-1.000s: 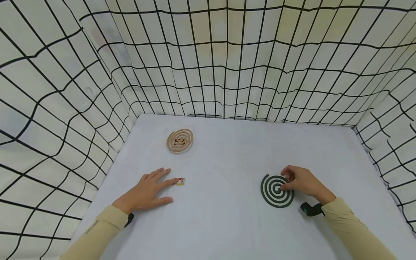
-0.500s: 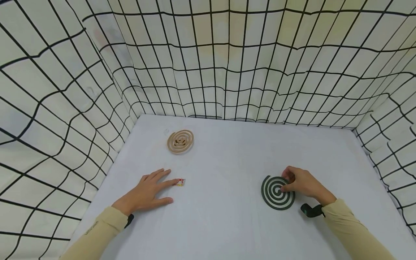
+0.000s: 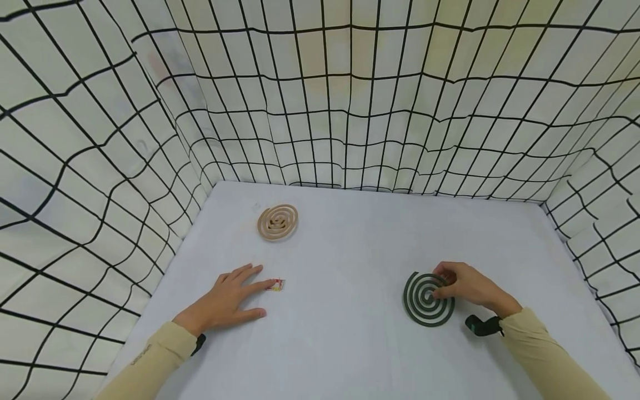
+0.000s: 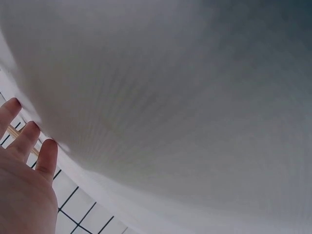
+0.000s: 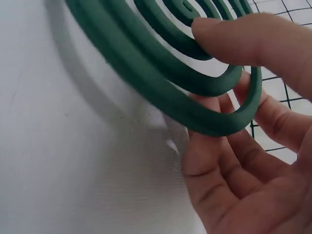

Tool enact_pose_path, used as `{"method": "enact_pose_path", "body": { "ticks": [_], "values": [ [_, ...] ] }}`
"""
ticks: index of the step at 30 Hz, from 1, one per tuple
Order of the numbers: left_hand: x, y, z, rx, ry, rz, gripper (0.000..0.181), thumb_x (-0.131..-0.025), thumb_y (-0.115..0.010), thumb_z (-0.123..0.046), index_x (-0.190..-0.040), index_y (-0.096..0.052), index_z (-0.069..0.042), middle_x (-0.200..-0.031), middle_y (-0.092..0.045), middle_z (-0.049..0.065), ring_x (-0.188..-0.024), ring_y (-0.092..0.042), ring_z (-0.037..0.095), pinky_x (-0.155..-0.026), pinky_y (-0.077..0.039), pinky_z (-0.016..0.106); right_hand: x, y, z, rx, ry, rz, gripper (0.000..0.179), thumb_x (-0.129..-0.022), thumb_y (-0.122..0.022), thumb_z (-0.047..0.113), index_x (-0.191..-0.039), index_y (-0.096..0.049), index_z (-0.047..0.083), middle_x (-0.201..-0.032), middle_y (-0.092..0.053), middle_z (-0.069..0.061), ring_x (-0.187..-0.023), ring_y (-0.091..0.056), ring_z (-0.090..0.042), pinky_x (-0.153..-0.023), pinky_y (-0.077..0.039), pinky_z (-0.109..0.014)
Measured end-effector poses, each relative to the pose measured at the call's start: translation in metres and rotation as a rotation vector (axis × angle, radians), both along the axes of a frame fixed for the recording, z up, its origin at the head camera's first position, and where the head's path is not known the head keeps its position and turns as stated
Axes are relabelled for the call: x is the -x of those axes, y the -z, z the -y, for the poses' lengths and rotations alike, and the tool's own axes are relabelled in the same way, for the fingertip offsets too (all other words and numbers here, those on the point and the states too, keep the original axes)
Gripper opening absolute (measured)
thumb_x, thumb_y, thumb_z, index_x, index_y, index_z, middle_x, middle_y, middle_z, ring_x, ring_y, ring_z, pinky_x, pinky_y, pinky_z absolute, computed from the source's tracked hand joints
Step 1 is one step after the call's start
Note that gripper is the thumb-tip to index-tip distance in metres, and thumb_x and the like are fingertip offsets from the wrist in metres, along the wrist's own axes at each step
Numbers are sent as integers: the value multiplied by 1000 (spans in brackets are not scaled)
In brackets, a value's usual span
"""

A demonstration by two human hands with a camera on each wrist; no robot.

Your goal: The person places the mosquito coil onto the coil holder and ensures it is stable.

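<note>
Head view: I've the right hand (image 3: 466, 284) pinching the dark-green, pressed-powder-looking spiral coil (image 3: 428, 300) at four o'clock; left hand (image 3: 225, 301) lies fingers spread. Probably light, brittle: I'd support several rings.

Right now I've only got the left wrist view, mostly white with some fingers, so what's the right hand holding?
Observer: The right hand holds a green spiral coil.
Operator: Okay, how's it gripped?
Observer: The thumb is on its upper face, with fingers showing below its edge.
Operator: And what's at my left hand?
Observer: A small printed card, partly covered by a fingertip.
</note>
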State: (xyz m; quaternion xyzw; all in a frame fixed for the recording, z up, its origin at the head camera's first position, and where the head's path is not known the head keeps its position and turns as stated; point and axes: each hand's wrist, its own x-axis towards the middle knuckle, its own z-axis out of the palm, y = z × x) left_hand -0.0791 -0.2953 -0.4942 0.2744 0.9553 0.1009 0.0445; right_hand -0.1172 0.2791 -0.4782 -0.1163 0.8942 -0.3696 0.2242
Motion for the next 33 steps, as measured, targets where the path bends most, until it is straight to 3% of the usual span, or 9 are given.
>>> {"method": "enact_pose_path", "body": {
  "ticks": [9,18,33],
  "values": [
    [-2,1,-1,-12,1,-5,64,-93,-64,-65,-151,-53,-40,-161,-46,11,-149,-42,42,-105,-39,61,-2,5,-6,123,-24,122,39,-91,-77,22,-117,-54,4,-100,-75,-9,-86,-68,-19,-79,-44,-30],
    [-1,2,0,-8,-2,-6,65,-93,-65,-66,-151,-52,-40,-162,-45,12,-150,-40,41,-105,-38,59,-4,6,-9,192,-9,160,41,-95,-73,20,-124,-51,1,-97,-76,-12,-85,-71,-19,-76,-50,-26],
    [1,3,0,0,-9,16,66,-92,-65,-66,-152,-50,-43,-164,-43,10,-152,-38,40,-107,-38,60,-8,14,-6,374,106,280,64,-89,-79,10,-140,-42,1,-111,-62,-18,-89,-72,-22,-79,-61,-30]
  ]
}}
